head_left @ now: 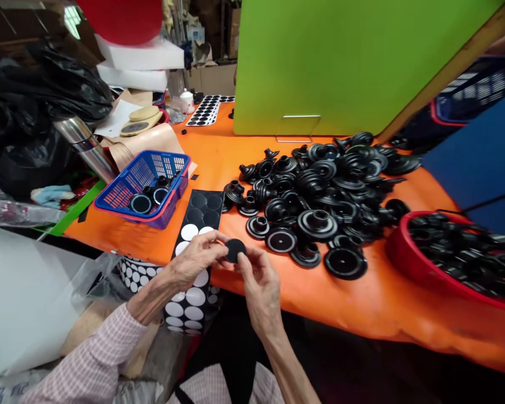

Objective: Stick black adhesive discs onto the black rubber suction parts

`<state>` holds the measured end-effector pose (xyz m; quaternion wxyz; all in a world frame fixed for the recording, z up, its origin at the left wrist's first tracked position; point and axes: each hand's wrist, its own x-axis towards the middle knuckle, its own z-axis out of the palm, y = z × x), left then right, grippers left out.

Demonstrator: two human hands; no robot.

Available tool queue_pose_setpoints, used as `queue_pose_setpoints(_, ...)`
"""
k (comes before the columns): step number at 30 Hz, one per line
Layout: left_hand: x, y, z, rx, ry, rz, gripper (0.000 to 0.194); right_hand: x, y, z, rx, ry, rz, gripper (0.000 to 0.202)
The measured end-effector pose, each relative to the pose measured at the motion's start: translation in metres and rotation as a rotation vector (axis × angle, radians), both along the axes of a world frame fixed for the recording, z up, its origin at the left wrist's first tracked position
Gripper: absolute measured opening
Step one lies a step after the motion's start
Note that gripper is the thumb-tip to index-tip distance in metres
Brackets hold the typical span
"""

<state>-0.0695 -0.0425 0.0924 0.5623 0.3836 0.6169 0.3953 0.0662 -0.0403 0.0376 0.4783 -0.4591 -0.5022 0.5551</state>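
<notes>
Between my two hands is a round black disc (235, 250), its flat face turned up, just over the table's front edge. My left hand (197, 255) pinches its left side with thumb and fingers. At its right side my right hand (258, 280) grips the rim, thumb on top; anything beneath the disc is hidden. Under my left wrist runs a black sticker strip (204, 205) with white round spots and bare black circles, hanging down over the edge. A heap of black flanged knobs (317, 224) lies right of and beyond my hands.
A blue basket (172, 199) with several black parts stands at the left. On the right a red tub (408, 264) is full of black parts. A green board (320, 67) rises behind the heap; a steel flask (82, 143) leans at the far left of the orange table (311, 297).
</notes>
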Motion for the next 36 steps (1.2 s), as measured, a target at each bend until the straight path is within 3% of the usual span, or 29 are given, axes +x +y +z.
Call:
queue_pose_setpoints(2,0.012,0.014,0.002,0.062,0.277,-0.093,0.018,0.01,0.007,0.0,-0.09,0.039,-0.098,0.028)
queue_pose_setpoints(5,0.031,0.045,-0.006,0.311,0.692,-0.064,0.023,0.027,0.012,0.002,-0.073,0.047,-0.204,0.028)
queue_pose_setpoints(9,0.041,0.086,-0.032,0.494,0.679,-0.225,0.029,0.051,0.011,0.007,-0.04,0.001,-0.138,0.027)
queue_pose_setpoints(12,0.035,0.094,-0.04,0.472,0.597,-0.189,0.019,0.066,0.009,0.007,-0.075,-0.05,-0.066,0.029)
queue_pose_setpoints(14,0.027,0.084,-0.036,0.354,0.397,-0.096,0.017,0.07,0.008,0.005,-0.093,-0.062,-0.026,0.028)
queue_pose_setpoints(18,0.013,0.048,-0.021,0.029,-0.315,0.032,0.029,0.065,0.008,0.004,0.023,-0.142,0.032,0.024)
queue_pose_setpoints(21,0.008,0.023,-0.017,-0.052,-0.554,0.149,0.029,0.057,0.007,0.009,0.095,-0.137,0.076,0.036)
queue_pose_setpoints(24,0.005,0.006,-0.019,-0.036,-0.607,0.206,0.023,0.051,0.006,0.016,0.013,-0.048,0.087,0.023)
queue_pose_setpoints(28,0.0,-0.011,-0.017,0.033,-0.464,0.127,0.022,0.043,0.007,0.019,-0.127,0.027,0.111,0.027)
queue_pose_setpoints(32,-0.002,-0.024,-0.016,0.049,-0.423,0.111,0.039,0.03,0.006,0.015,-0.065,-0.005,0.062,0.026)
queue_pose_setpoints(36,-0.004,-0.029,-0.019,0.057,-0.451,0.083,0.041,0.015,0.002,0.013,-0.052,-0.027,0.027,0.025)
